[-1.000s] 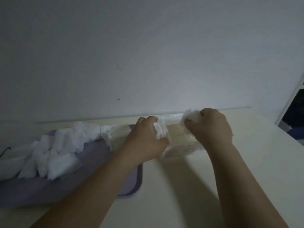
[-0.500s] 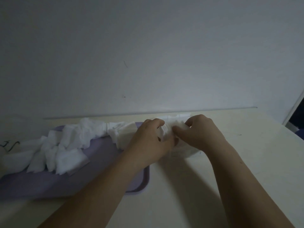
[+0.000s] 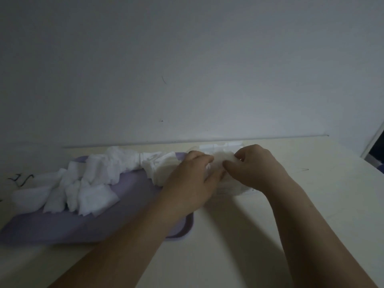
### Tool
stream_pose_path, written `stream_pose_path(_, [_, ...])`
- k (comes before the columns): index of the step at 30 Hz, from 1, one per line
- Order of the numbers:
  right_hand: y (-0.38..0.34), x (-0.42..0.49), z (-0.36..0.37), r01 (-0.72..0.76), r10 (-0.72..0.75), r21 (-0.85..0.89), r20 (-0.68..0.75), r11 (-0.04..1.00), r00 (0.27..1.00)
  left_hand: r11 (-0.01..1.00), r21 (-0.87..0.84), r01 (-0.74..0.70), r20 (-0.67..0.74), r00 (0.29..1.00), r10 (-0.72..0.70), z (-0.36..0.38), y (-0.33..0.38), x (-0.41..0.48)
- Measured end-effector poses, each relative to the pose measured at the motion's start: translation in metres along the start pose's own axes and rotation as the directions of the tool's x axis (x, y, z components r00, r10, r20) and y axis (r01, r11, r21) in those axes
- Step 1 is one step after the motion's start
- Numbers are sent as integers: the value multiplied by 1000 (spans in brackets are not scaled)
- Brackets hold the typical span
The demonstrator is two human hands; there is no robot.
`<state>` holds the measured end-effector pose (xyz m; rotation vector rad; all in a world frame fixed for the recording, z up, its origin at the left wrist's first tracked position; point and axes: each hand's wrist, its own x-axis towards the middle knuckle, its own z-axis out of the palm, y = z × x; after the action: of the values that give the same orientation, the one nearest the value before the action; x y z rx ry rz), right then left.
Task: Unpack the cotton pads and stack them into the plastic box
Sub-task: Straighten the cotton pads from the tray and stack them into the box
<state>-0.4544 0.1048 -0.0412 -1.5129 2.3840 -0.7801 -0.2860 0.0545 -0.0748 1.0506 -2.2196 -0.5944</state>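
A clear plastic box point(image 3: 232, 189) stands on the cream table near the wall, and its open lid point(image 3: 220, 146) shows behind my hands. My left hand point(image 3: 191, 179) and my right hand point(image 3: 257, 167) meet over the box, fingers curled round a bunch of white cotton pads point(image 3: 223, 157) at its top. The box's inside is mostly hidden by both hands. A heap of loose white cotton pads point(image 3: 87, 183) lies on a lilac tray point(image 3: 87, 225) to the left.
The cream table point(image 3: 311, 215) runs to the white wall at the back. A dark opening with a white frame point(image 3: 374, 146) is at the far right. Thin dark marks point(image 3: 18, 177) show at the far left edge.
My hands were apart, each holding pads above the box. They have come together and lowered the pads onto the box. The view has shifted slightly right.
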Motion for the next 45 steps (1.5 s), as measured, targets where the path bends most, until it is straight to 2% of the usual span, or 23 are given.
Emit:
stream_pose_path(6, [-4, -8, -8, -12, 14, 46, -40, 999, 999, 999, -42, 9, -40, 999, -11, -24, -4, -14])
stream_pose_path(8, [-6, -11, -7, -10, 13, 30, -106, 1000, 994, 999, -31, -23, -67, 998, 21, -35, -12, -19])
stream_pose_path(10, [-18, -19, 2, 100, -87, 32, -293, 994, 952, 999, 44, -19, -176, 984, 26, -53, -29, -23])
stream_pose_path(12, [-34, -29, 14, 329, -274, 52, -442, 943, 854, 971, 233, 63, -267, 964, 2, -69, -46, -20])
stream_pose_path(14, [-49, -36, 32, 501, -422, 74, -440, 862, 792, 912, 361, 192, -225, 968, -115, -82, -58, -16])
stream_pose_path(16, [-63, -43, 52, 582, -495, 172, -370, 795, 786, 909, 316, 273, -113, 962, -250, -87, -67, -13])
stream_pose_path(18, [-74, -51, 62, 547, -487, 327, -252, 771, 836, 941, 195, 275, -3, 960, -280, -84, -72, -13])
stream_pose_path(20, [-76, -56, 70, 448, -447, 398, -100, 800, 889, 951, 159, 266, 41, 960, -276, -80, -74, -16])
stream_pose_path(24, [-67, -50, 83, 391, -408, 275, 6, 878, 913, 973, 38, 226, -35, 974, -224, -78, -82, -25])
stream_pose_path(27, [-67, -44, 90, 354, -366, 243, 8, 903, 930, 975, -97, 201, -83, 974, -209, -81, -85, -35])
stream_pose_path(31, [-69, -46, 91, 319, -344, 254, 61, 913, 937, 954, -191, 231, 38, 973, -228, -86, -95, -52])
stream_pose_path(33, [-69, -49, 93, 340, -363, 228, 67, 912, 929, 937, -221, 270, 50, 963, -266, -88, -99, -58])
stream_pose_path(36, [-69, -47, 98, 342, -361, 264, 25, 902, 932, 950, -128, 286, 37, 958, -283, -92, -103, -63])
stream_pose_path(38, [-69, -46, 96, 298, -313, 375, -21, 878, 950, 957, -69, 281, 1, 960, -281, -96, -100, -65])
stream_pose_path(40, [-69, -46, 92, 267, -273, 485, -59, 833, 960, 907, -276, 318, -17, 942, -336, -100, -98, -63])
stream_pose_path(42, [-67, -46, 92, 264, -263, 522, -77, 811, 962, 796, -514, 319, 3, 929, -371, -104, -94, -60])
stream_pose_path(45, [-65, -47, 93, 220, -239, 581, -45, 784, 970, 713, -636, 295, 54, 939, -340, -101, -87, -61])
